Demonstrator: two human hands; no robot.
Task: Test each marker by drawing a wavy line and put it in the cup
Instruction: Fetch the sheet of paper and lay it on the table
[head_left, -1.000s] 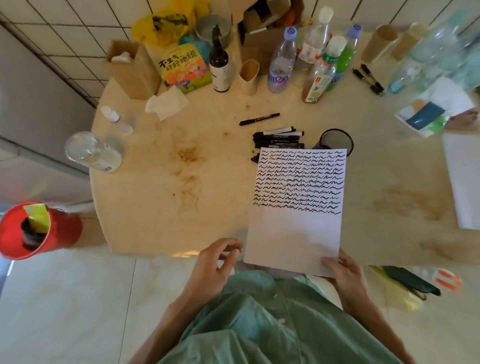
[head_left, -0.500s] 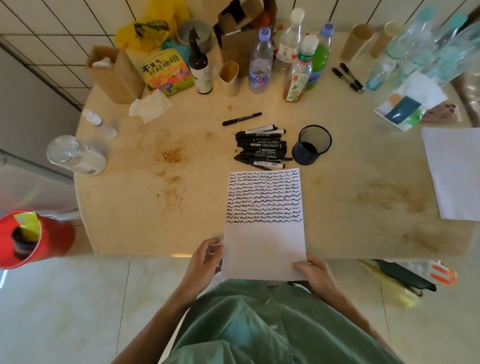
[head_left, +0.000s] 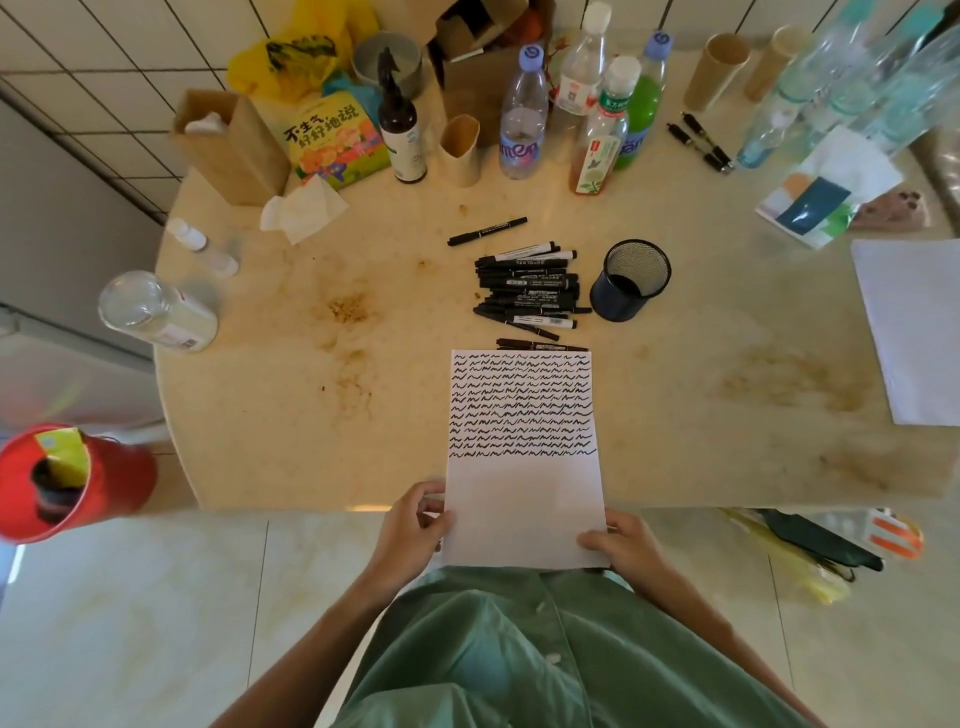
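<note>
A white sheet covered in its upper half with rows of black wavy lines lies on the beige table, its lower end hanging past the table's front edge. My left hand pinches the sheet's lower left edge. My right hand holds its lower right corner. Beyond the sheet lies a pile of several black markers. One marker lies apart behind the pile. A dark mesh cup stands right of the pile and looks empty.
Bottles, cardboard tubes, a brown paper bag and a snack packet crowd the table's back. A glass jar lies at the left edge. White paper lies at the right. A red bucket stands on the floor left.
The sheet has come toward me and uncovered the markers and cup. My left hand, free a second ago, now pinches the sheet's left edge. The view has shifted.
</note>
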